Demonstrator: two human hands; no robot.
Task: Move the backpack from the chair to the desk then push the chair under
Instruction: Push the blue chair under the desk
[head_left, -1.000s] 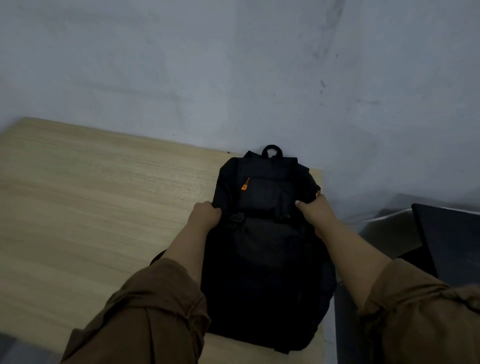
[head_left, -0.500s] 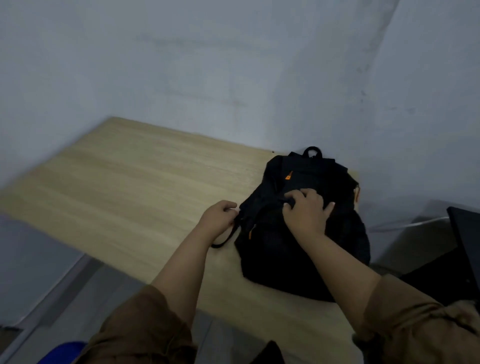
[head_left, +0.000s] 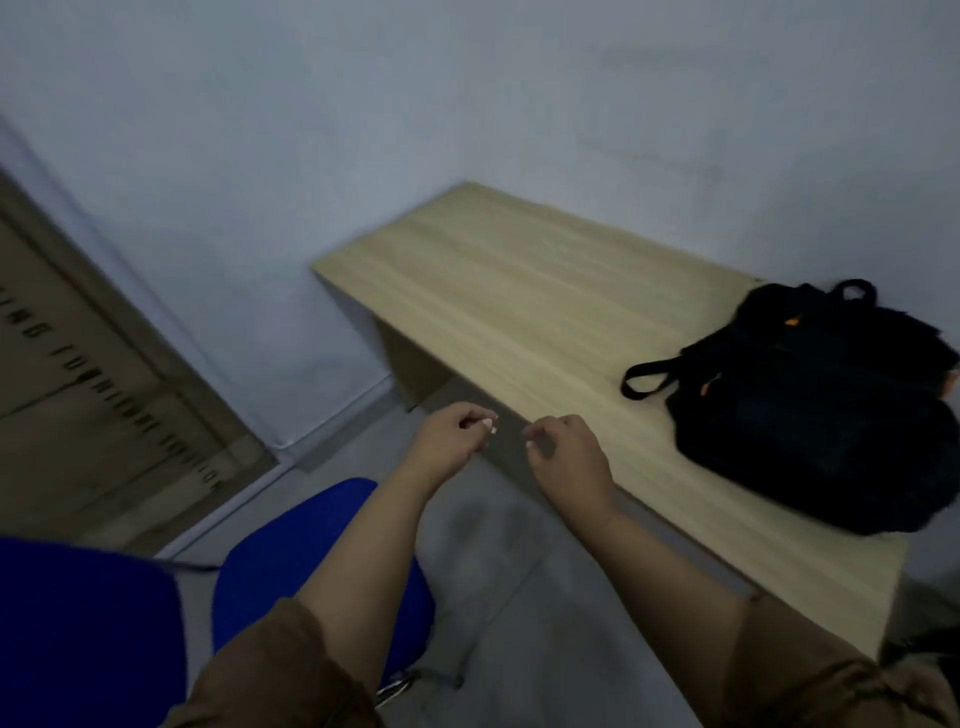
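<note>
We see a plain pale wall (head_left: 363, 130) filling the space beyond both hands, meeting a grey floor (head_left: 498, 561) that runs beneath them. To the left of the left hand stands a tan cabinet or door panel (head_left: 78, 395) with a blurred row of dark lettering we cannot read. The light wood-grain worktop (head_left: 519, 291) stretches from ahead of the hands away to the right, its back edge against the wall and its near edge passing just under the right hand. The blue chair (head_left: 291, 561) sits below and to the left of the left hand, out on the floor and clear of the worktop; a second blue surface fills the lower left corner, and we cannot tell whether it is the chair's back. The black backpack (head_left: 810, 431) lies on the worktop well to the right of the right hand, near the wall, with a loose strap looping toward us and small orange pulls showing. Our left hand (head_left: 452, 436) and right hand (head_left: 566, 452) hang close together in the air, fingers loosely curled, holding nothing, with brown sleeves (head_left: 291, 670) pushed up the forearms.
</note>
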